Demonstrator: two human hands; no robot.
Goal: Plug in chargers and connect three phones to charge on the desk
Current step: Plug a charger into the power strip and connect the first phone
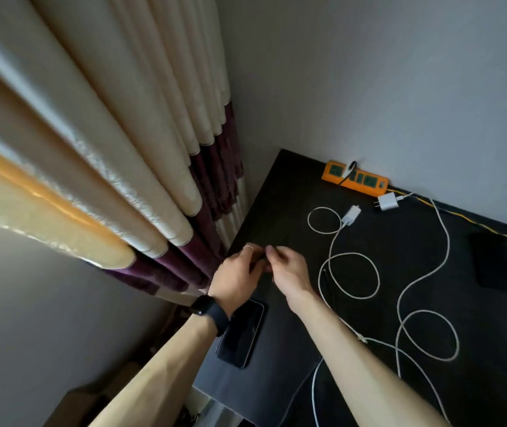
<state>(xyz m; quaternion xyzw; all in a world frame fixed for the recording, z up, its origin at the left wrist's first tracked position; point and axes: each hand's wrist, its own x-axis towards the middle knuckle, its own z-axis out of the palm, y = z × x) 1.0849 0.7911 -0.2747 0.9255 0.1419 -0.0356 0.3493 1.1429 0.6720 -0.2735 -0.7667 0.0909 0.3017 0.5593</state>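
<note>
So, both hands are met up in the middle of the frame, over the left part of the matte black desk (276, 211). The left hand (235, 277) and right hand (290, 271) are curled fingertip to fingertip, and a small dark thing (263, 261) seems to be pinched between them. What it actually is can't be made out, too dark against the desk.

A black slab phone (241, 334) is lying flat near the desk's lower left edge, partly covered by the left wrist, where a black wristband watch (210, 312) is worn. A second dark phone (492, 261) is barely seen at the right side of the frame.

The orange power strip with green sockets (355, 179) is pushed against the wall at the upper right, with one black plug (351, 167) stuck in it. A square white charger brick (387, 201) is left lying just beside the strip, prongs bare, and a slimmer white charger (351, 215) is lying a bit lower. A thin white cable (353, 276) and a thicker white braided cable (444, 241) are looped loosely across the desk, and a yellow cord (461, 217) is run along the wall.

Cream curtains with purple bands (122, 164) fill the left side.
</note>
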